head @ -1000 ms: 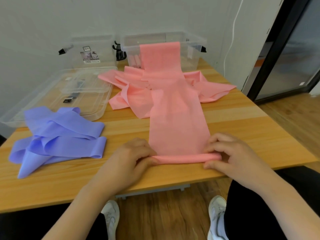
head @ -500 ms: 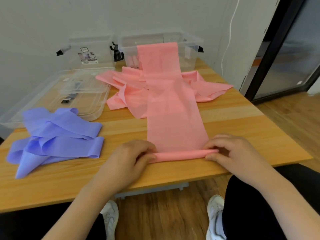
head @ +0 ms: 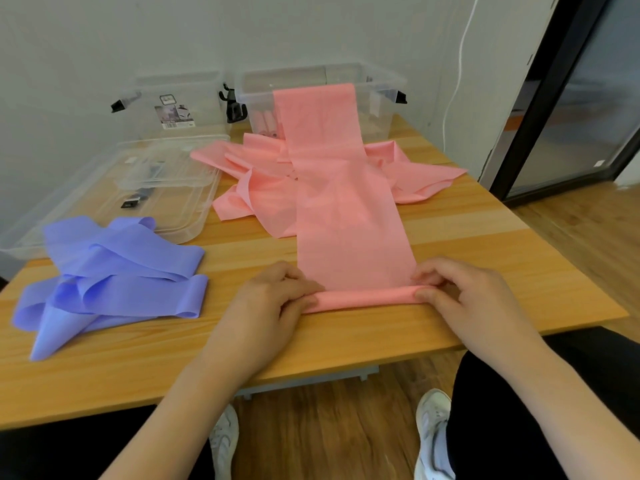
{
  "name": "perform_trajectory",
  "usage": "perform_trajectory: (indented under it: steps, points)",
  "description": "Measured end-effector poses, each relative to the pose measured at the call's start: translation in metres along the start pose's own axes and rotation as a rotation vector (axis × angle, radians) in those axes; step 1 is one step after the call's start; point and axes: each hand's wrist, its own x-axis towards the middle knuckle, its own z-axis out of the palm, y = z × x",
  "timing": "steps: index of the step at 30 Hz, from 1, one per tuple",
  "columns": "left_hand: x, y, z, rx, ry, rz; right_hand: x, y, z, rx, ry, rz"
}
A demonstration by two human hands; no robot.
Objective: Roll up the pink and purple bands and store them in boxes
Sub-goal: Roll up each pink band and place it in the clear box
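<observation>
Both hands pinch the ends of a thin pink roll at the near edge of the table.

The left hand (head: 273, 299) and the right hand (head: 460, 292) each curl thumb and fingers round one end of the pink band (head: 346, 216), whose rolled part is only a few turns thick; the flat length runs away over more loose pink bands and up the front of the right-hand clear box (head: 377, 98). If one hand turns faster, the roll could skew into a cone, and the draped far end may drag on the box rim or snag the loose heap. The purple bands (head: 114, 271) lie unrolled to the left, near a clear lid (head: 183, 216). The wooden table (head: 502, 271) stands against a pale wall, with a dark-framed glass door to the right.
</observation>
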Motion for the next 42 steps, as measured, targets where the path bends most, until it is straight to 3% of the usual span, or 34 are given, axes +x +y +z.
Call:
perform_trajectory:
  steps: [4, 7, 10, 14, 19, 27, 32, 38, 42]
  points:
    - [-0.001, 0.002, -0.001, 0.005, -0.078, -0.023, -0.001, -0.001, 0.002, -0.035, -0.012, 0.007]
    - [-0.001, 0.006, -0.002, -0.022, -0.042, -0.044, -0.001, -0.002, 0.001, 0.000, -0.017, 0.041]
    - [-0.004, 0.018, 0.002, -0.089, 0.004, -0.166, -0.003, -0.010, 0.006, 0.141, 0.018, 0.150]
    - [-0.009, 0.038, 0.013, -0.153, 0.001, -0.266, -0.005, -0.018, 0.018, 0.296, -0.068, 0.210]
    - [-0.004, 0.027, 0.008, -0.025, 0.045, -0.209, -0.001, -0.004, 0.008, 0.249, -0.068, 0.155]
    - [0.000, 0.024, 0.006, -0.054, 0.039, -0.224, 0.002, -0.001, 0.008, 0.083, -0.004, 0.150]
    - [-0.002, 0.023, 0.012, 0.125, 0.097, -0.124, 0.001, -0.001, 0.010, -0.004, 0.071, 0.127]
    - [-0.004, 0.018, 0.004, 0.075, -0.007, -0.039, 0.003, 0.002, -0.005, 0.031, -0.149, -0.002]
    - [-0.003, 0.019, 0.007, 0.089, 0.006, -0.057, 0.006, 0.004, 0.001, -0.017, -0.095, -0.008]
